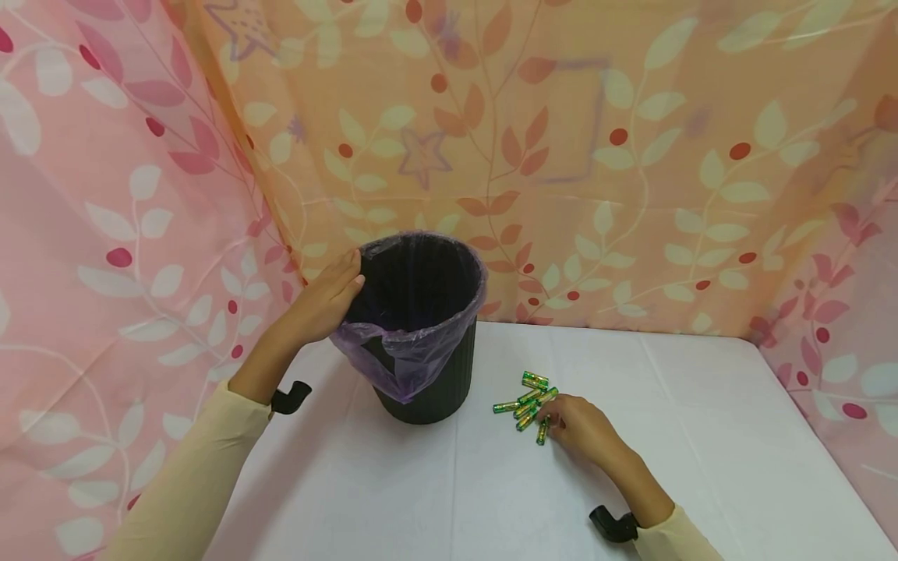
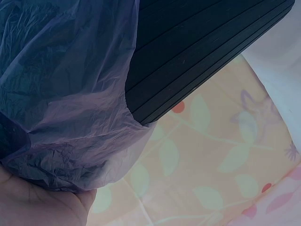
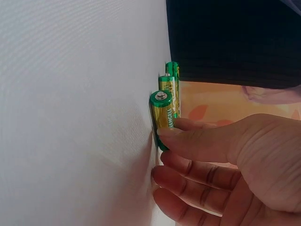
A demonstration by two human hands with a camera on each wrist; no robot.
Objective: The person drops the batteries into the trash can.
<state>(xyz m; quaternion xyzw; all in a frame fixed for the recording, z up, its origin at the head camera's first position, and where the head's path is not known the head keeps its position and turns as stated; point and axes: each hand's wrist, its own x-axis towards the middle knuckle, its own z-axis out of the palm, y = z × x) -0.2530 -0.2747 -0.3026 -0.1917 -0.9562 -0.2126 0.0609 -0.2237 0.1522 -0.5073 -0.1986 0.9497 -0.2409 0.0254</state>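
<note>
At the lower right of the frame, a pale right sleeve (image 1: 677,538) is seen first, and a curved black fitting (image 1: 613,524) is shown at its wrist. Just beyond, at right of centre, the right hand (image 1: 578,428) is set down at the worktop (image 1: 701,428), and there it is: one green-and-gold battery (image 3: 163,113) is pinched between thumb and index finger, the other fingers loosely bent! More of the same batteries (image 1: 528,409) are bunched right by the fingertips, a few crossed over one another, all laid on the white cloth.

Up to the left of centre, the upright black bin (image 1: 456,382) is found near the batteries but not touched by them. By a thin purple liner (image 1: 414,362) its mouth is lined, the edge folded down over the outside. And at its left rim, the left hand (image 1: 323,304) is laid against the liner, fingers fairly straight and close together, with no battery seen in it. Behind all that, the upper frame is filled by an orange leaf-patterned curtain (image 1: 526,156), flanked at far left by a pink patterned curtain (image 1: 70,234).
</note>
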